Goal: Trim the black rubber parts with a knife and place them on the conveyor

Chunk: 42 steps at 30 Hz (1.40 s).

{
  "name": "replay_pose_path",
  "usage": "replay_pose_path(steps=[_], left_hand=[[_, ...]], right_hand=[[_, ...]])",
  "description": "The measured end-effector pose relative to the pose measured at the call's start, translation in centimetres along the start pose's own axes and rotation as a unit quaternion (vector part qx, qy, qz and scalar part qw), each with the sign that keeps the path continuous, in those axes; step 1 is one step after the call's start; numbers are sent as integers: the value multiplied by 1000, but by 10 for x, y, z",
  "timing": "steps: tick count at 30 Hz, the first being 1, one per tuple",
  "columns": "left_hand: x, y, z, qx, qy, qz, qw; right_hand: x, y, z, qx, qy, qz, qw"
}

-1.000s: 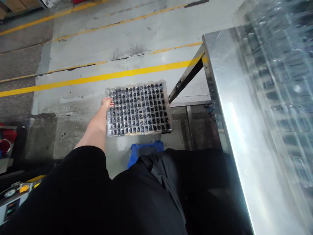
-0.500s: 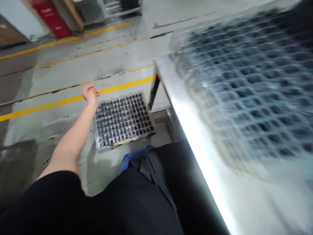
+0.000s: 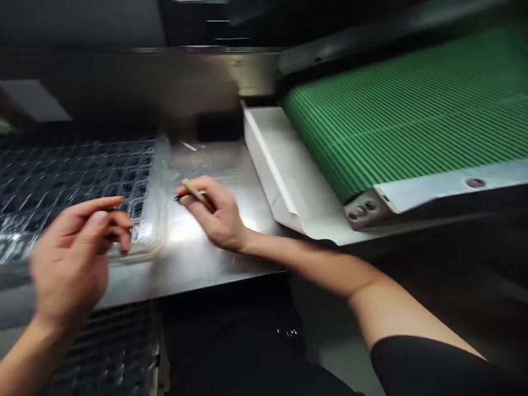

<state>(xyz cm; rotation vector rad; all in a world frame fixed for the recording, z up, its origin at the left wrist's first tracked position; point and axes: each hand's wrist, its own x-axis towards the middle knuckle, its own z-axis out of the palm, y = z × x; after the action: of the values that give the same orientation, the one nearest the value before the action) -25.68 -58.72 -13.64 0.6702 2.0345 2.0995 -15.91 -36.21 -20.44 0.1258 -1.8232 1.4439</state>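
Observation:
My left hand [image 3: 72, 258] hovers over the near right part of a clear plastic tray [image 3: 152, 242] with many small dark cells. Its index finger is stretched out and the others curl loosely, blurred; I see nothing held. To the right, above the bare steel bench [image 3: 193, 269], my right hand [image 3: 218, 217] is closed around a slim tan stick-like tool [image 3: 198, 193]. A small dark tip pokes out at the fingertips on the left; blur hides what kind of tool this is.
A green ribbed conveyor belt [image 3: 396, 121] ends at the right, over a white sheet-metal chute [image 3: 284, 170] with a raised edge. Behind the bench stands a dark metal panel [image 3: 198, 82]. Below the bench edge, at lower left, lies another celled tray [image 3: 115, 352].
The view has swung from the floor and the tray beside the bench to the bench and conveyor. My left hand is now over the bench tray, and my right hand has come into sight.

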Motion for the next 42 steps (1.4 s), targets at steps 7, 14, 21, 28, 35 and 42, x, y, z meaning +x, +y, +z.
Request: replay_pose_path(steps=[7, 14, 21, 28, 35, 42], left_hand=[[26, -34, 130, -142, -194, -186, 953], [38, -56, 160, -248, -135, -269, 921], [29, -82, 154, -266, -106, -298, 911], [28, -83, 145, -222, -124, -284, 925], [26, -92, 142, -199, -130, -207, 949], [27, -99, 137, -131, -147, -183, 963]], right_hand=[[-4, 17, -28, -19, -14, -23, 999], [5, 26, -38, -8, 48, 23, 999], [0, 32, -43, -42, 23, 75, 996], [-3, 31, -40, 90, 80, 233, 965], [-6, 35, -35, 197, 95, 326, 920], [-6, 31, -35, 203, 96, 307, 925]])
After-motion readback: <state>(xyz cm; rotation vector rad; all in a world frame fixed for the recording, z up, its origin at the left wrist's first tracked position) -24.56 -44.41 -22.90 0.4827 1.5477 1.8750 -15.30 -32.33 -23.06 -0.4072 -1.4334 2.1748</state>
